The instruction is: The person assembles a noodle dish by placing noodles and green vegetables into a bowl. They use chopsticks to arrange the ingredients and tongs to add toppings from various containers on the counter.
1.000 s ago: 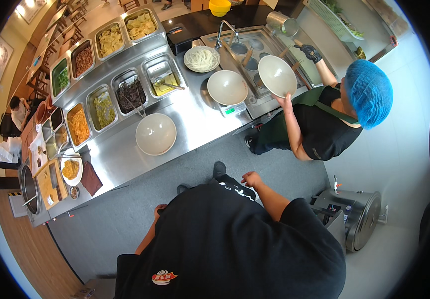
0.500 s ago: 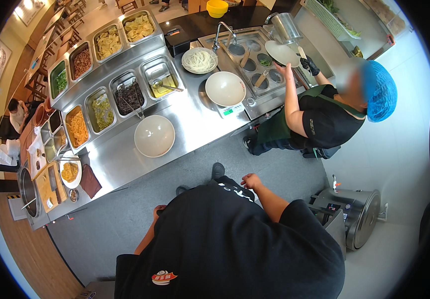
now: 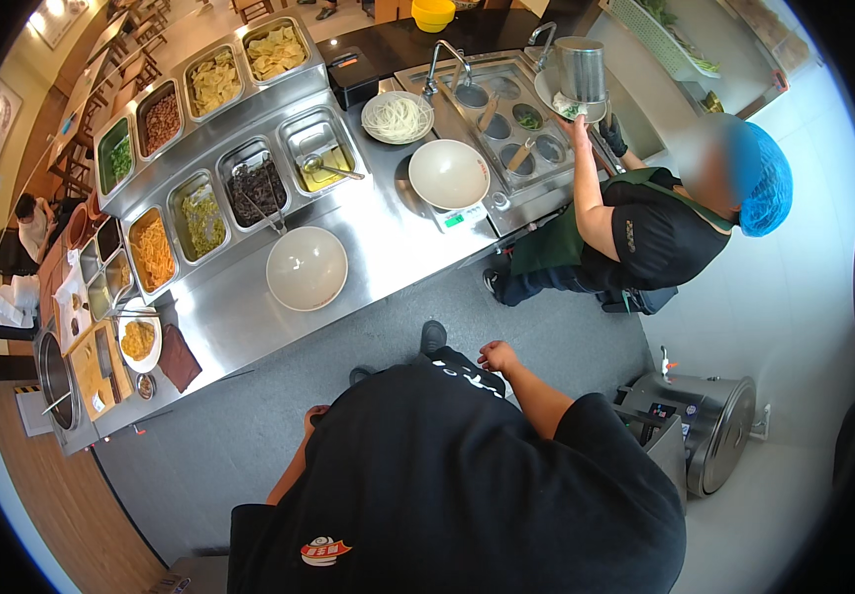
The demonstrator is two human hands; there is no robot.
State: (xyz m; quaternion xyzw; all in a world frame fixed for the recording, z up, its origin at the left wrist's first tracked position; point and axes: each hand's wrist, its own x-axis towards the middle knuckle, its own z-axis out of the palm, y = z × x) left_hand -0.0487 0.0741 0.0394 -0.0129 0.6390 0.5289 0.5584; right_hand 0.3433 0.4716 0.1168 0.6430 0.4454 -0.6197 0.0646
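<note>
My right hand [image 3: 496, 356] hangs beside my body over the floor, its fingers loosely curled with nothing seen in them. At my other side, my left hand [image 3: 316, 416] is mostly hidden by my black shirt, so its fingers cannot be made out. Both hands are apart from the steel counter [image 3: 239, 342]. An empty white bowl [image 3: 307, 269] stands at its near edge, the nearest dish to me. Further right, another white bowl [image 3: 449, 175] rests on a scale with a green display [image 3: 460, 219].
A co-worker [image 3: 635, 213] at the right holds a pale bowl [image 3: 546, 91] by a steel cylinder [image 3: 580, 71]. Behind them stand a noodle boiler [image 3: 506, 109] and a plate of white noodles [image 3: 398, 118]. Food pans [image 3: 254, 190] line the counter's back. A steel drum [image 3: 714, 431] stands right.
The co-worker's steel cylinder has gone from tilted to nearly upright, now in front of the bowl. Their bowl and hands have shifted slightly. My own hands have hardly moved.
</note>
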